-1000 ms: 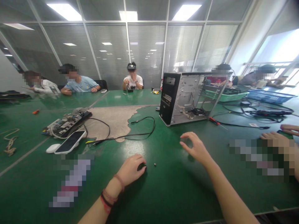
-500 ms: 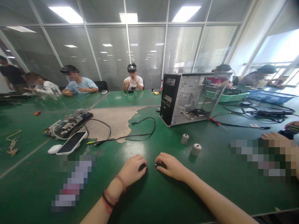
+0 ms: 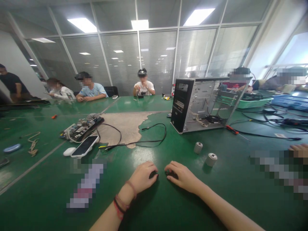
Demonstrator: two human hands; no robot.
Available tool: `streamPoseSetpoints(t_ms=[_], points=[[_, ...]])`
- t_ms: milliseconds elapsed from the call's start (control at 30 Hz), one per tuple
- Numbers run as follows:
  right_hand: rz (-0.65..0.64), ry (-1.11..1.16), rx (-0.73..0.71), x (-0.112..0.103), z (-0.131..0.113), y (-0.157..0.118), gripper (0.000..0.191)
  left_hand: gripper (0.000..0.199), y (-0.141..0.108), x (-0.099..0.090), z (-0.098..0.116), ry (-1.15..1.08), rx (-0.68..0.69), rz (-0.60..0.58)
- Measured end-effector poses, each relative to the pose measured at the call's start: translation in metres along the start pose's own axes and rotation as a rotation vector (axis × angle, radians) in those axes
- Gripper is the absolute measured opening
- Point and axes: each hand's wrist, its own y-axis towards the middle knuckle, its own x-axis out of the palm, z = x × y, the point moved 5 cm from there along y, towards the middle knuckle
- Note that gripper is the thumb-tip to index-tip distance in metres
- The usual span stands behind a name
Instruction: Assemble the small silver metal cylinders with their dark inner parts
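Observation:
My left hand (image 3: 143, 175) rests on the green table (image 3: 154, 208) with its fingers curled toward the thumb. A dark patch shows inside the curl; whether it is a small black object or shadow is unclear. Facing it across a narrow gap, my right hand (image 3: 183, 177) is curled the same way around something dark and small, mostly covered by the fingers. Two short grey metal cylinders, one nearer (image 3: 211, 159) and one farther (image 3: 198, 147), stand upright beyond and to the right of my right hand.
An opened computer case (image 3: 184, 106) stands behind the cylinders, a red-handled screwdriver (image 3: 232, 129) beside it. To the left lie a phone (image 3: 85, 146), a circuit assembly (image 3: 81, 128) and a black cable (image 3: 166, 131). Baskets (image 3: 257, 102) stand at right. Co-workers sit around the table.
The camera view has turned slightly left, so everything sits farther right in the picture. Both my hands keep nearly the same curled pose. A person's hand at the right edge shows less now.

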Motion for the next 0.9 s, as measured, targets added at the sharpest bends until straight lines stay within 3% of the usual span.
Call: streamPoseSetpoints(t_ms=[333, 533, 667, 767, 900], points=[[0.010, 0.009, -0.021, 0.005, 0.000, 0.001, 0.008, 0.009, 0.000, 0.001, 0.003, 0.014, 0.004, -0.019], [0.016, 0.078, -0.007, -0.006, 0.007, 0.000, 0.010, 0.007, 0.000, 0.000, 0.002, 0.019, -0.002, -0.008], [0.151, 0.124, 0.064, -0.039, 0.028, -0.003, 0.013, 0.008, -0.001, 0.000, 0.001, 0.009, -0.002, -0.003], [0.360, 0.100, 0.176, -0.077, 0.053, -0.016, 0.017, 0.008, 0.000, 0.000, 0.000, 0.005, -0.001, -0.004], [0.688, 0.062, 0.391, -0.124, 0.095, -0.055, 0.026, 0.008, 0.000, 0.001, -0.002, 0.010, -0.003, -0.010]])
